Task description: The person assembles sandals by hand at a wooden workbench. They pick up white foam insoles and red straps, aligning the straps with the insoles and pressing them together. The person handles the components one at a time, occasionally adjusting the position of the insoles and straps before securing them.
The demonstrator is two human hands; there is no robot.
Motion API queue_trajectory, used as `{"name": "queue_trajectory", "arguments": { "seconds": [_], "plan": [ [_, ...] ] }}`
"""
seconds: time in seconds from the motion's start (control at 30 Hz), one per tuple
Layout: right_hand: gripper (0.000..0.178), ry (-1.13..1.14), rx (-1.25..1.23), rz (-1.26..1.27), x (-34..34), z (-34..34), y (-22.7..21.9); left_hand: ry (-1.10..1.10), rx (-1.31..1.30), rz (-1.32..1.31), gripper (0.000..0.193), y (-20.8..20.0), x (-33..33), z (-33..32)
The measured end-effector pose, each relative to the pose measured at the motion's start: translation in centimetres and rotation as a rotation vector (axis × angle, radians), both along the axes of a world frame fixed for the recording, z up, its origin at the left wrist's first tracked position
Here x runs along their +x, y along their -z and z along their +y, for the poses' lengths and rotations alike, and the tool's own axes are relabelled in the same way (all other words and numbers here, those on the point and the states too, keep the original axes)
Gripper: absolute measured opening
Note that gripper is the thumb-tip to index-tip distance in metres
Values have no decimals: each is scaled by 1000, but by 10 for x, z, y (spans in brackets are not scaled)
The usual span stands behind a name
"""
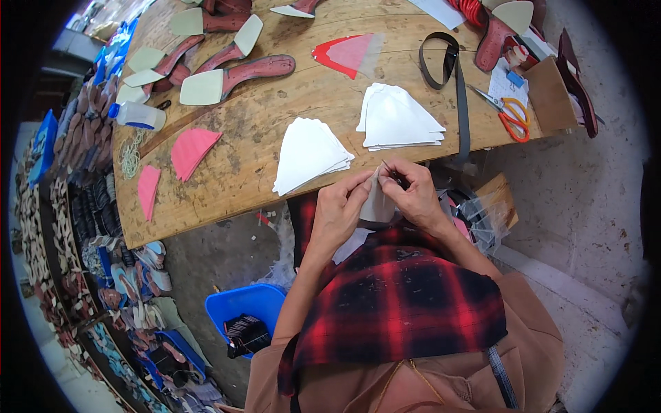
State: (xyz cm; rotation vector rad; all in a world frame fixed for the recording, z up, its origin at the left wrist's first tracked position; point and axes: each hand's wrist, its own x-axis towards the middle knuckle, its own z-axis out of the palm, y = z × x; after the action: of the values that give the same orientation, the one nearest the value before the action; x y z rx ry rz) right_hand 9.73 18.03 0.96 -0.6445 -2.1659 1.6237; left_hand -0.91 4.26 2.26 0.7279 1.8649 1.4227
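Brown clothing [334, 385] fills the lower edge, and a red-and-black plaid cloth [406, 303] lies across the person's front and lap. Down on the left, a blue bin [237, 297] holds dark bundled material [246, 335].

Past the plaid, the two hands meet just short of the edge of the work surface [237, 155]. Left hand [339, 210] and right hand [416, 196] are nearly together, fingers bent, both clamped on a pale grey piece [376, 204]. Thumbs and fingertips pinch it near its narrow top. This narrow end points away from the person, toward the surface; the piece widens toward the lap, its long axis running roughly straight out from the body. Something thin and dark shows at the right fingertips, too small to identify.

On the surface, just beyond the hands, lie two fanned stacks of white pieces, the left stack [310, 155] nearer than the right stack [403, 118]. Two pink pieces [195, 153] sit off to the left. Orange-handled scissors [515, 124] lie at the right, near a dark strap [463, 117]. Farther back are a red-and-pink piece [341, 55] and several dark-red, sole-shaped parts [258, 71] with cream ends.
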Motion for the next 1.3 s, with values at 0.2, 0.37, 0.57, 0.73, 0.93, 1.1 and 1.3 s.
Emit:
{"name": "queue_trajectory", "arguments": {
  "seconds": [0.2,0.37,0.57,0.73,0.93,1.1,1.3],
  "plan": [
    [22,30,-146,-57,1,-3,-3,-62,-10,-150,29,12,-5,-3],
    [33,50,-95,-121,1,-9,-18,-193,161,-320,32,24,2,1],
    [24,56,84,32,-8,-22,-12,-229,251,-275,34,11,9,10],
    [20,55,225,49,-11,-24,-10,-290,183,-98,29,12,12,6],
    [17,50,250,-23,-9,-24,1,-289,8,45,25,8,26,8],
    [20,69,-128,-18,-7,-16,3,-326,115,-78,31,13,25,12],
    [21,130,-168,128,-14,-19,-4,-263,85,208,31,12,14,11]
  ]
}}
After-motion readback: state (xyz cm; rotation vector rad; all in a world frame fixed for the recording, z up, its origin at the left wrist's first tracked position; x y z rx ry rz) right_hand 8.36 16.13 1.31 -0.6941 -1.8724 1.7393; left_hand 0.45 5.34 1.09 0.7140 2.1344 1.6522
